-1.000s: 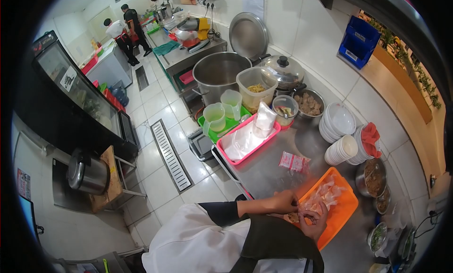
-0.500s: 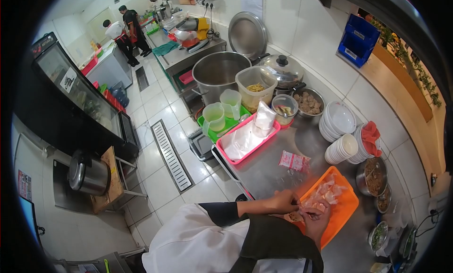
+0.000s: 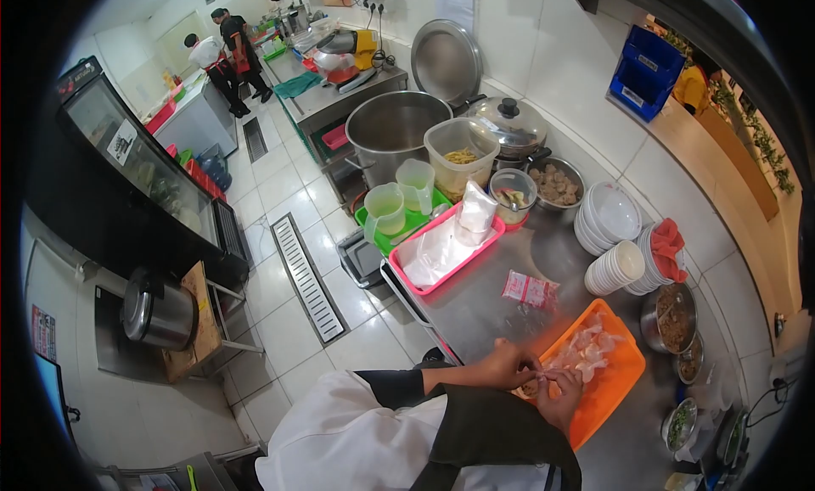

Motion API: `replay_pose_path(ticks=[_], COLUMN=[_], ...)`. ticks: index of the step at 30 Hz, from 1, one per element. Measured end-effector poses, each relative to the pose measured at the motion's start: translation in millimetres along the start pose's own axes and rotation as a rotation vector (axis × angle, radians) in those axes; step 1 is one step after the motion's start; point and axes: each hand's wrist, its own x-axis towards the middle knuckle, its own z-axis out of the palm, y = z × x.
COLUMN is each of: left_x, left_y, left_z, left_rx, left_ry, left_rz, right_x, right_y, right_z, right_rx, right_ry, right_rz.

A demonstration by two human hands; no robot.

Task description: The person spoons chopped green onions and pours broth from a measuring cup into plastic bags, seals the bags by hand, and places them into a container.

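Note:
Over the near left edge of an orange tray [image 3: 626, 381], my left hand [image 3: 508, 366] and my right hand [image 3: 560, 398] meet with fingertips pinched together. Between them is the gathered top of a small clear plastic bag [image 3: 530, 389]. Something brownish shows in its lower part, which hangs below the fingers; the exact contents are too small to tell. Inside the tray lies a pile of small clear bags [image 3: 594, 342] with pale orange contents. Beyond the tray, a red-and-white plastic packet [image 3: 531, 289] lies flat on the steel counter [image 3: 475, 308].
A pink tray [image 3: 424, 286] with white plastic bags stands ahead, beside green-tray jugs [image 3: 386, 209] and a large pot [image 3: 395, 126]. Stacked bowls [image 3: 609, 211], cups [image 3: 615, 266] and food bowls [image 3: 668, 317] line the wall side. Two people [image 3: 235, 45] stand far back.
My hands stay pinched at the bag's top and have shifted slightly; the right hand has moved a little left and the bag shows more. A yellow-clad figure now appears beyond the opening at right.

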Motion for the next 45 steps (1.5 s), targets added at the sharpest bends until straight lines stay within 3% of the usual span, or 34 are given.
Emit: replay_pose_path(ticks=[5, 14, 20, 26, 29, 32, 38, 45], left_x=[-3, -1, 5, 7, 13, 23, 26, 26], left_y=[-8, -6, 2, 8, 0, -17, -10, 1], left_z=[6, 9, 10, 0, -3, -1, -14, -8], left_rx=[-0.045, -0.090, -0.017, 0.011, -0.111, -0.491, 0.035, 0.393], left_ry=[0.044, 0.135, 0.254, 0.114, 0.024, -0.134, -0.096, 0.021], left_rz=[0.118, 0.079, 0.239, 0.207, 0.194, 0.038, 0.360, 0.592], right_x=[-3, -1, -5, -11, -12, -10, -9, -9], right_y=[4, 2, 11, 18, 19, 11, 16, 16], right_z=[3, -2, 2, 2, 4, 2, 1, -2], right_rx=[-0.006, -0.105, -0.124, -0.170, -0.161, -0.177, -0.139, -0.078], right_ry=[0.025, -0.026, -0.007, 0.066, 0.110, 0.097, 0.062, 0.004], right_rz=[0.026, -0.057, -0.041, 0.015, 0.000, -0.003, -0.003, 0.030])
